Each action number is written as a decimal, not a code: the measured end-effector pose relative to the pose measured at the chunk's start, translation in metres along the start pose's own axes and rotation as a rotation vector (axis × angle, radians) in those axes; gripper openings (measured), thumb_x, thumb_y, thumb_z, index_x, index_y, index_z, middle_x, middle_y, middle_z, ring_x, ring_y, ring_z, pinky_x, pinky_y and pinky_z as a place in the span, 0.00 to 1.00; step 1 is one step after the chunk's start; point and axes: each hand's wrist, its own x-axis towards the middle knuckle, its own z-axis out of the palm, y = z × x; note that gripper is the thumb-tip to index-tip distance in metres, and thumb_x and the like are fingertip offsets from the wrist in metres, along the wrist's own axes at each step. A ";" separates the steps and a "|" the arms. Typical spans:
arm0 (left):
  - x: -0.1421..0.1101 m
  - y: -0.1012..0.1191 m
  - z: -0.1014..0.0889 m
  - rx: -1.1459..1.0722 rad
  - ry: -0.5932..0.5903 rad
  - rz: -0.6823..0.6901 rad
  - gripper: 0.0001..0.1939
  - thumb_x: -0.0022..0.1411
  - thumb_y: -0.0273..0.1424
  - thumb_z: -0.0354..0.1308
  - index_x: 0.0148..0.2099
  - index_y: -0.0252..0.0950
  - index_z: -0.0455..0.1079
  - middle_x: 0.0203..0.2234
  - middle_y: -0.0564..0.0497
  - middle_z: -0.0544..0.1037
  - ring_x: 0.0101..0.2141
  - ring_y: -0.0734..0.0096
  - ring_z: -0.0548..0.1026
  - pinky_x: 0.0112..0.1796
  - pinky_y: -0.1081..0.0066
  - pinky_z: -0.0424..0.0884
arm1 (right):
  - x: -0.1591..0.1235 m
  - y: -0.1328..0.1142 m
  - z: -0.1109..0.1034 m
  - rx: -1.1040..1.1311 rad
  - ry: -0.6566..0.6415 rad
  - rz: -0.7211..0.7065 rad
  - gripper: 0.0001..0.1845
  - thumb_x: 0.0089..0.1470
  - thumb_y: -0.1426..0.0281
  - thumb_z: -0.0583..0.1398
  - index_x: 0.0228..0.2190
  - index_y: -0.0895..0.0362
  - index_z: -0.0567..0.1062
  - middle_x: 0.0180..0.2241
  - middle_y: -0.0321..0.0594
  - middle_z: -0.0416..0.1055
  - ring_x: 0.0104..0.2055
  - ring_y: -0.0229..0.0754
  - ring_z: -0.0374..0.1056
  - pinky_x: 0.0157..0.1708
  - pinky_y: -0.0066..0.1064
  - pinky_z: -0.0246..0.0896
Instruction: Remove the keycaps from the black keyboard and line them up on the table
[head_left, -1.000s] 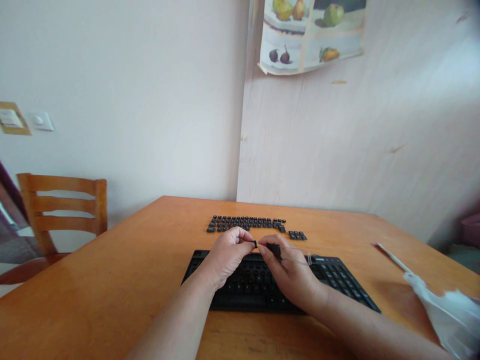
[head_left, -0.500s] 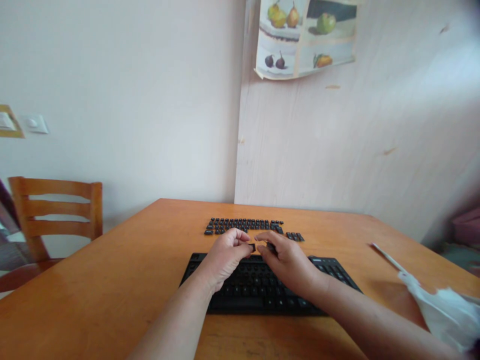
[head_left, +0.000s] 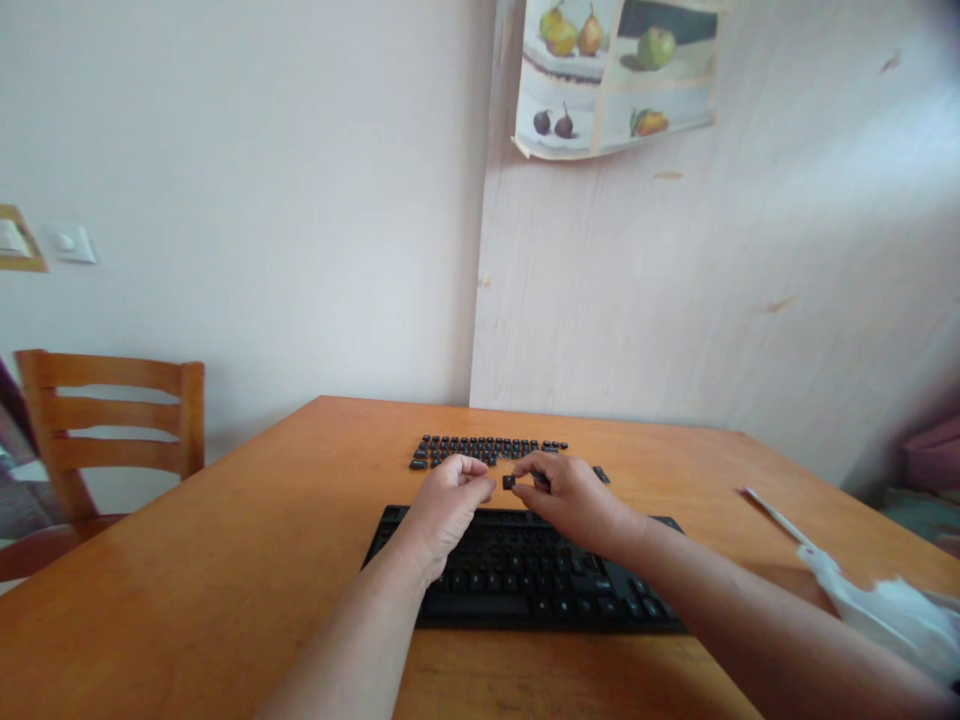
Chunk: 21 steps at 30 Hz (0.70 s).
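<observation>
A small black keycap (head_left: 508, 482) is pinched at the fingertips of my right hand (head_left: 581, 500), above the back edge of the keyboard. A second dark thing (head_left: 541, 481) sits in the curl of that hand, mostly hidden. My left hand (head_left: 448, 505) is just to the left of the keycap, thumb and forefinger slightly apart with nothing visible between them. Below both hands lies the black keyboard (head_left: 495, 606), its front rows fitted with keys; part of it is covered by my hands. Beyond it, loose keycaps (head_left: 480, 446) stand in rows on the table.
The wooden table (head_left: 247, 560) reaches the wall. To the right lie a thin white stick (head_left: 776, 515) and crumpled white plastic (head_left: 889, 615). A wooden chair (head_left: 120, 415) stands at the left. Fruit pictures (head_left: 615, 80) hang on the wall.
The keycap has passed from my left fingertips to my right ones. My left hand has drawn back slightly to the left, and my right hand has shifted a little up.
</observation>
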 end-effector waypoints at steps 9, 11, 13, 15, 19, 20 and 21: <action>0.008 0.003 -0.018 -0.035 0.246 0.000 0.12 0.50 0.37 0.61 0.35 0.36 0.72 0.31 0.48 0.79 0.35 0.67 0.75 0.38 0.68 0.65 | 0.051 0.063 0.018 -0.079 -0.108 0.321 0.08 0.48 0.70 0.61 0.32 0.59 0.78 0.23 0.36 0.71 0.25 0.36 0.62 0.25 0.26 0.51; 0.008 0.003 -0.018 -0.042 0.250 0.000 0.12 0.50 0.38 0.61 0.35 0.36 0.72 0.32 0.48 0.79 0.35 0.67 0.75 0.37 0.68 0.65 | 0.057 0.069 0.026 -0.087 -0.132 0.338 0.08 0.48 0.71 0.61 0.32 0.59 0.78 0.22 0.36 0.71 0.24 0.36 0.62 0.25 0.26 0.51; 0.008 0.004 -0.018 -0.048 0.252 0.001 0.12 0.51 0.38 0.61 0.35 0.36 0.72 0.32 0.47 0.79 0.35 0.66 0.75 0.37 0.68 0.65 | 0.060 0.073 0.034 -0.099 -0.155 0.351 0.07 0.48 0.71 0.61 0.31 0.59 0.78 0.22 0.35 0.71 0.23 0.35 0.62 0.24 0.26 0.51; 0.007 0.004 -0.018 -0.048 0.254 -0.004 0.12 0.51 0.38 0.60 0.35 0.35 0.72 0.32 0.47 0.79 0.35 0.66 0.75 0.37 0.68 0.65 | 0.064 0.077 0.041 -0.119 -0.171 0.358 0.07 0.47 0.70 0.61 0.31 0.59 0.78 0.22 0.36 0.70 0.23 0.35 0.62 0.24 0.26 0.50; 0.006 0.006 -0.017 -0.042 0.253 -0.010 0.11 0.51 0.37 0.60 0.34 0.35 0.71 0.33 0.47 0.79 0.35 0.66 0.75 0.37 0.68 0.64 | 0.070 0.083 0.052 -0.174 -0.183 0.359 0.07 0.47 0.69 0.61 0.30 0.58 0.78 0.23 0.37 0.71 0.24 0.36 0.62 0.23 0.26 0.48; 0.006 0.006 -0.017 -0.039 0.251 -0.010 0.11 0.51 0.37 0.60 0.34 0.35 0.71 0.33 0.47 0.79 0.35 0.66 0.75 0.37 0.68 0.64 | 0.071 0.083 0.054 -0.189 -0.184 0.355 0.07 0.47 0.69 0.60 0.30 0.58 0.78 0.23 0.37 0.71 0.24 0.37 0.62 0.23 0.26 0.48; 0.006 0.006 -0.017 -0.035 0.249 -0.009 0.11 0.51 0.38 0.59 0.34 0.35 0.72 0.33 0.47 0.79 0.35 0.66 0.75 0.37 0.68 0.64 | 0.072 0.083 0.055 -0.202 -0.186 0.349 0.07 0.47 0.69 0.60 0.30 0.58 0.78 0.24 0.37 0.72 0.25 0.37 0.63 0.23 0.27 0.48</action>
